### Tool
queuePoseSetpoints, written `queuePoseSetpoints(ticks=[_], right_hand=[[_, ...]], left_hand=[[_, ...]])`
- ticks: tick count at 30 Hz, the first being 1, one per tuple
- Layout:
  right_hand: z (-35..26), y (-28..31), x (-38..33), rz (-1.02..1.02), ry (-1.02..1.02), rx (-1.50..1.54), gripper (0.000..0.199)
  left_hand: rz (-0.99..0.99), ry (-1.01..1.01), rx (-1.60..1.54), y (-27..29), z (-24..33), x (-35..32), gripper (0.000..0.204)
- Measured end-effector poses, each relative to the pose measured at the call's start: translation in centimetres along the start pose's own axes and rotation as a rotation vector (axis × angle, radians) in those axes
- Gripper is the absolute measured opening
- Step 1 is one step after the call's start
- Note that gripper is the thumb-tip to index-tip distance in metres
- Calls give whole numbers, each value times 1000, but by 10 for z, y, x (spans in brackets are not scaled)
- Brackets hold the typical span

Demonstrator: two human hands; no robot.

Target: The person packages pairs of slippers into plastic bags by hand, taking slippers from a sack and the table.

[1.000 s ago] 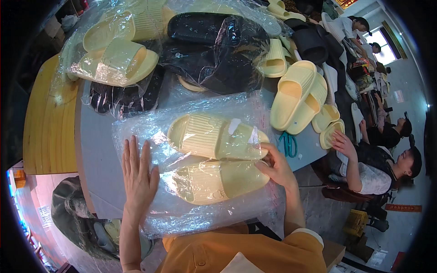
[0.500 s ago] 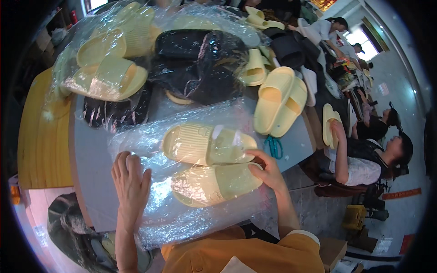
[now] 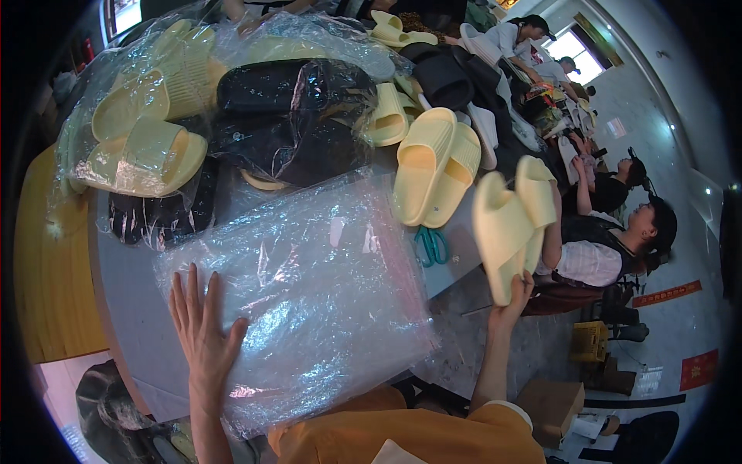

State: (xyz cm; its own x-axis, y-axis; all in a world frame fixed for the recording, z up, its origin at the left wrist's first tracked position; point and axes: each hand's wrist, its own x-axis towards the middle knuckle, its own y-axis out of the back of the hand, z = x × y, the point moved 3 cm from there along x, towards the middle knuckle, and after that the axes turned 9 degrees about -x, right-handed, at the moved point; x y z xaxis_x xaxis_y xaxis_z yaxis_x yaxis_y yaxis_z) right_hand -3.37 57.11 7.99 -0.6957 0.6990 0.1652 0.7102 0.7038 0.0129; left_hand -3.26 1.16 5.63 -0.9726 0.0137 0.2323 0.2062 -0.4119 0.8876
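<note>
My left hand [image 3: 202, 329] lies flat, fingers spread, on a large clear plastic bag [image 3: 309, 286] spread over the table. No slippers show in the bag. Off its right side, my right hand [image 3: 512, 298] grips pale yellow slippers [image 3: 502, 240] by the lower end and holds them up, slightly blurred. A second yellow slipper [image 3: 536, 193] is right behind the first. A co-worker's arm reaches up behind it, and whose hand holds that second slipper I cannot tell.
Another yellow slipper pair [image 3: 437, 166] stands beyond the bag, with teal-handled scissors [image 3: 431, 246] below it. Bagged yellow slippers [image 3: 147, 158] and black slippers [image 3: 290, 85] are heaped at the far side. A co-worker [image 3: 591, 259] sits close on the right.
The yellow slippers seen through the plastic are out of it, lifted to the right in my right hand. My left hand has flattened and spread on the bag. The view has shifted.
</note>
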Motion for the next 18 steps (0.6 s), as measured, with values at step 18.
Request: queuePoseSetpoints(ticks=[18], right_hand=[[16, -88, 61, -195, 25, -429, 41]], left_hand=[[-123, 5, 16, 11, 15, 4, 74]])
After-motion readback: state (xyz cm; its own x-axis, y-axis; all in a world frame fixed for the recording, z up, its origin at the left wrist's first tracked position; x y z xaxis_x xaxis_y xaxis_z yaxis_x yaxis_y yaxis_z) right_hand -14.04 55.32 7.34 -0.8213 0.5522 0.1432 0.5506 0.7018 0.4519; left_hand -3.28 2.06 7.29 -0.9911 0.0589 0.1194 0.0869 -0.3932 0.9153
